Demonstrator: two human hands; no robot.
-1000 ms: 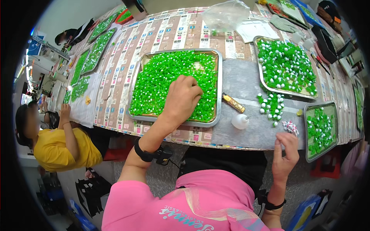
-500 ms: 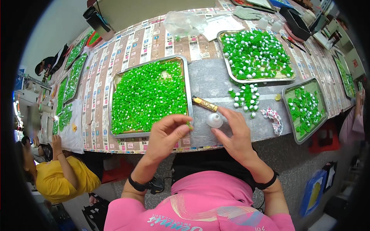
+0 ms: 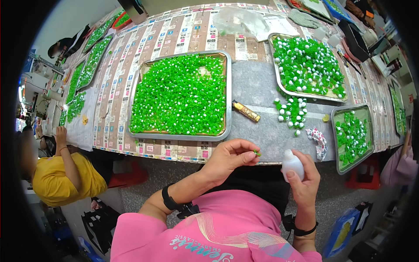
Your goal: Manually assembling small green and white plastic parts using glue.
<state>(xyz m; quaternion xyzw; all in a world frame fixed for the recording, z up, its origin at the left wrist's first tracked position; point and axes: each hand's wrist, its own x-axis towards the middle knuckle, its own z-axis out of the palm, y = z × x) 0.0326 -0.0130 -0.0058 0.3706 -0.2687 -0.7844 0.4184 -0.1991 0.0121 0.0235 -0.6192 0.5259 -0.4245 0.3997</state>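
Observation:
My left hand [image 3: 227,161] pinches a small green piece [image 3: 257,153] between thumb and fingertips, just off the table's front edge. To its right, my right hand [image 3: 308,177] is wrapped round a small white squeeze bottle [image 3: 291,165], its narrow tip tilted up toward the left hand. Beyond the left hand lies a large metal tray [image 3: 228,94] full of green pieces with white dots. A loose cluster of green pieces with white balls [image 3: 291,112] rests on the grey mat [image 3: 249,85], with a yellow-and-black lighter-like stick [image 3: 246,111] to its left.
Another tray [image 3: 273,56] of green pieces with white balls stands at the far right; a smaller tray [image 3: 371,126] sits nearer at the right edge. A patterned cloth band [image 3: 317,143] lies on the mat. At left, a person in yellow [image 3: 70,181] sits by more trays.
My right hand has taken hold of the squeeze bottle and lifted it off the mat, toward me. My left hand has moved right, still pinching the green piece. The view has shifted.

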